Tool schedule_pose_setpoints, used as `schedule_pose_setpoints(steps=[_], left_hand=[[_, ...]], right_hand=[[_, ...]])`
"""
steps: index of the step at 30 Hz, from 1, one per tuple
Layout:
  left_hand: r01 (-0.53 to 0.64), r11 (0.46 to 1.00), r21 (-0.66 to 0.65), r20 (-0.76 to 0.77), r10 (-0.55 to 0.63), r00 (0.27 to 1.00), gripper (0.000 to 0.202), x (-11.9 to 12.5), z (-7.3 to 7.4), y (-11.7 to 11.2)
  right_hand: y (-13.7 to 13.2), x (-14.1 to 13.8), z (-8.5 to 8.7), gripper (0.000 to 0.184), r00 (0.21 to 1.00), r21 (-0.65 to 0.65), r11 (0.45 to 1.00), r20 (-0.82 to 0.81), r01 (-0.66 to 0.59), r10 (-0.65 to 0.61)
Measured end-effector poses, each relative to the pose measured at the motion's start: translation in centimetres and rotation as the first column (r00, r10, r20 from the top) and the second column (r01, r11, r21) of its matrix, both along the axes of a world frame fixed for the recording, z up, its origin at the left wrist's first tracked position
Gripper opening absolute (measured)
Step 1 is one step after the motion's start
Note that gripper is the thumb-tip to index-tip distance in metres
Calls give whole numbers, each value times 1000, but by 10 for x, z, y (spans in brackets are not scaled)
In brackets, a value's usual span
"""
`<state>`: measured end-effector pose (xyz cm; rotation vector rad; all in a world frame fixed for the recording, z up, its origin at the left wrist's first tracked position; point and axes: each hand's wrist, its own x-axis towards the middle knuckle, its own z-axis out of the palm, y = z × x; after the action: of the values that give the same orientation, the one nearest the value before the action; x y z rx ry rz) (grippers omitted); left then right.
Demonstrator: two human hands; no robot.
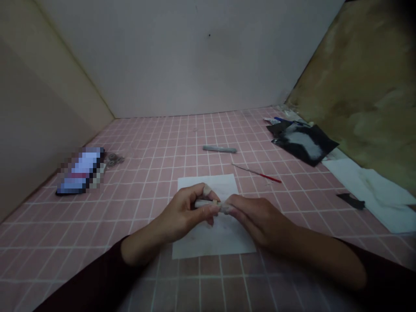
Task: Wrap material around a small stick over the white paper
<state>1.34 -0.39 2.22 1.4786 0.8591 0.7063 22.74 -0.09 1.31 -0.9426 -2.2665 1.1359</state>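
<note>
1. My left grip (183,212) and right grip (260,221) are together above a sheet of white paper (224,184), both closed on a pale grey stick (206,203). It looks like soft clay, though I cannot be sure.
2. The stick is held between my fingertips, over the paper; I cannot tell whether it touches the sheet.
3. So far, this stick is the only thing in my hands. A second grey stick (219,149) lies apart on the pink-tiled bench (97,242), beyond the paper.
4. A red-handled needle tool (258,174) lies near that stick, out of my reach for now.
5. To the far right is a black sheet smeared white (312,149); to the left, a blurred-out phone (81,171).
</note>
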Motion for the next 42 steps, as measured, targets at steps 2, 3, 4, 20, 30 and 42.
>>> schedule_pose_setpoints(steps=[2, 3, 4, 20, 30, 42], left_hand=[[9, 998, -68, 30, -7, 1000, 17, 0, -1, 1], [-2, 1000, -31, 4, 2, 1000, 16, 0, -1, -1], [-16, 998, 56, -46, 18, 999, 15, 0, 0, -3], [-37, 955, 293, -162, 88, 983, 15, -2, -3, -6], [-59, 997, -40, -13, 58, 998, 18, -3, 0, 0], [14, 994, -109, -51, -19, 999, 20, -3, -5, 4]], right_hand=[[-3, 0, 1, 25, 999, 178, 984, 39, -2, -5], [-3, 0, 2, 25, 999, 152, 988, 30, 5, -9], [-1, 0, 2, 26, 1000, 49, 999, 3, 12, -13], [7, 1, 0, 35, 996, -306, 951, -85, -48, 23], [5, 4, -1, 28, 999, 201, 979, -8, 44, -43], [2, 2, -6, 26, 998, 191, 981, 42, 34, -43]])
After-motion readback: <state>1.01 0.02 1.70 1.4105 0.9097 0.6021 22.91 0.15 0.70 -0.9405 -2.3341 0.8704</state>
